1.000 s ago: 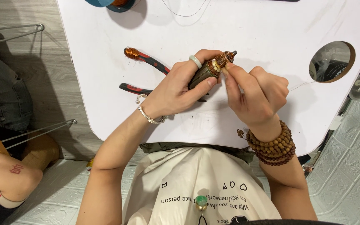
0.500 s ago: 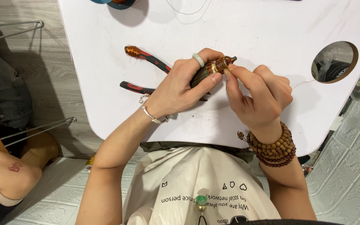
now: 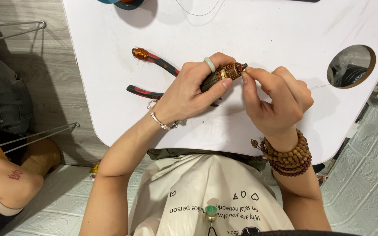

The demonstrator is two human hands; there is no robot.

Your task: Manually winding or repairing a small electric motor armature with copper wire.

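My left hand (image 3: 193, 89) grips a small dark cylinder wound with copper wire (image 3: 226, 72) between thumb and fingers, just above the white table (image 3: 263, 30). A pale green ring sits on that hand's index finger and a silver bracelet on its wrist. My right hand (image 3: 274, 98) pinches at the cylinder's right tip with thumb and forefinger; a thin wire trails right from it. Brown bead bracelets wrap my right wrist. Red-and-black pliers (image 3: 152, 59) lie on the table under my left hand, their jaws hidden, one handle end wrapped in copper wire.
A round hole (image 3: 351, 65) opens in the table's right side. A blue spool (image 3: 121, 3) sits at the far edge beside a loose thin wire. Another person's arm (image 3: 5, 181) and leg, and metal wire legs, are at the left on the floor.
Both hands stay on the cylinder. My right fingers have shifted along its tip, and the cylinder has turned slightly in my left hand.
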